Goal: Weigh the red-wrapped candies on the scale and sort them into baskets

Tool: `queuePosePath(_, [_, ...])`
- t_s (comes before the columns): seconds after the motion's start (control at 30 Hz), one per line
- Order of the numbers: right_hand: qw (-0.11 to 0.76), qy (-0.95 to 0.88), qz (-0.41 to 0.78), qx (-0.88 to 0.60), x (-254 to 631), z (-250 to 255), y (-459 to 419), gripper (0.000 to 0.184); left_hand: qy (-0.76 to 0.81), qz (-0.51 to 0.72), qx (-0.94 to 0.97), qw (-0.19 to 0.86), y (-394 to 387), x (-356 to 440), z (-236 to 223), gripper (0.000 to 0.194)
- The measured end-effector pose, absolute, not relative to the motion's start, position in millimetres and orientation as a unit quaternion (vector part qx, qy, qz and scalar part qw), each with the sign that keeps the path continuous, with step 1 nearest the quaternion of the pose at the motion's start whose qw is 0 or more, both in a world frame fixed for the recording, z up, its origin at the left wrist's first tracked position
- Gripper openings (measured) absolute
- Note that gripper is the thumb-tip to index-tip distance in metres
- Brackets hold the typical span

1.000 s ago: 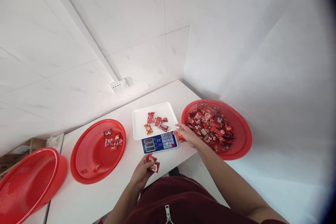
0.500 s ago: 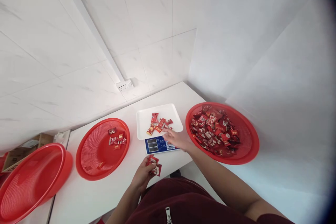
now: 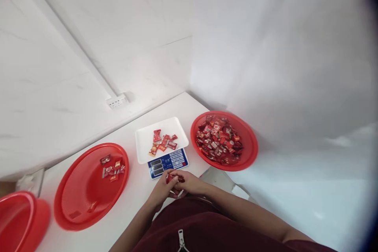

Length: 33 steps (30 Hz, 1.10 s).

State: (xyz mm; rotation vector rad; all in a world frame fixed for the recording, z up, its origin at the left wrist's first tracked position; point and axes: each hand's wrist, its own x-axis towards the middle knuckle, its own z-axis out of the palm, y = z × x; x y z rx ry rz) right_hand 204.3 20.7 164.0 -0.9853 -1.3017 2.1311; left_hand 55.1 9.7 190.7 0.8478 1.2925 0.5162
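Note:
My left hand (image 3: 162, 191) and my right hand (image 3: 189, 183) meet in front of my body, just below the scale's front edge. Between their fingers are small red wrapped candies (image 3: 178, 178), partly covered, and both hands are closed about them. Behind them stands a weighing scale (image 3: 161, 169) with a blue panel, dark displays and a keypad. On its white tray (image 3: 143, 149) lie several wrapped candies (image 3: 164, 142), mostly red, one partly yellow.
To the right, a red basket (image 3: 253, 145) is heaped with wrapped candies. A second red basket (image 3: 63, 204), at left, holds several candies (image 3: 113, 168). Another red basket (image 3: 41, 220) is cut off at the far left. A wall socket (image 3: 117, 101) sits behind the white table (image 3: 138, 201).
My right hand has drawn back from the scale to join my left hand at the candies. The view has swung, shifting the table and baskets leftward in the picture.

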Motion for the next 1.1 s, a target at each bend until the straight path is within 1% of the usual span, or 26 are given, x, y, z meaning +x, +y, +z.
queuePosePath(0.03, [0.242,-0.473,0.76,-0.375,207,165,21,0.033,0.577,0.23,0.379,0.686,12,58,191,0.059])
queuePosePath(0.1, [0.291,-0.477,0.718,-0.415,216,167,25,0.029,0.574,0.237,0.368,0.692,18,61,193,0.064])
queuePosePath(0.23, [0.393,-0.44,0.605,-0.534,257,174,46,0.034,0.574,0.241,0.341,0.704,26,56,194,0.065])
queuePosePath(0.3, [0.404,-0.419,0.546,-0.602,285,176,57,0.039,0.583,0.237,0.333,0.702,27,49,192,0.062])
queuePosePath(0.37, [0.381,-0.435,0.488,-0.653,313,174,65,0.044,0.593,0.235,0.329,0.696,25,40,189,0.059])
queuePosePath(0.4, [0.364,-0.469,0.44,-0.674,324,171,67,0.046,0.599,0.235,0.328,0.692,23,36,187,0.058])
queuePosePath(0.47, [0.306,-0.531,0.327,-0.72,338,161,69,0.056,0.612,0.237,0.33,0.678,20,27,183,0.056])
queuePosePath(0.53, [0.251,-0.576,0.264,-0.732,339,147,68,0.061,0.628,0.241,0.334,0.66,17,19,179,0.053])
queuePosePath(0.6, [0.198,-0.624,0.256,-0.711,330,135,68,0.062,0.647,0.246,0.346,0.633,17,11,175,0.048])
queuePosePath(0.67, [0.145,-0.662,0.277,-0.681,315,126,70,0.065,0.672,0.247,0.387,0.58,19,1,169,0.041])
queuePosePath(0.73, [0.083,-0.669,0.298,-0.675,300,121,76,0.069,0.704,0.246,0.451,0.491,23,-10,164,0.035])
queuePosePath(0.8, [0.025,-0.659,0.305,-0.687,289,118,83,0.068,0.728,0.248,0.515,0.379,26,-24,159,0.032])
queuePosePath(0.87, [-0.006,-0.654,0.297,-0.696,282,116,89,0.064,0.743,0.232,0.575,0.253,26,-39,155,0.035])
queuePosePath(0.93, [-0.012,-0.656,0.288,-0.698,280,112,94,0.06,0.761,0.174,0.609,0.143,24,-54,151,0.045])
queuePosePath(0.97, [-0.013,-0.656,0.285,-0.699,280,110,95,0.059,0.773,0.134,0.611,0.107,22,-61,148,0.05])
queuePosePath(1.03, [-0.021,-0.656,0.284,-0.699,281,106,96,0.059,0.803,0.062,0.585,0.093,18,-75,143,0.058])
queuePosePath(1.1, [-0.026,-0.657,0.285,-0.697,283,103,96,0.059,0.819,0.01,0.565,0.101,14,-90,137,0.059])
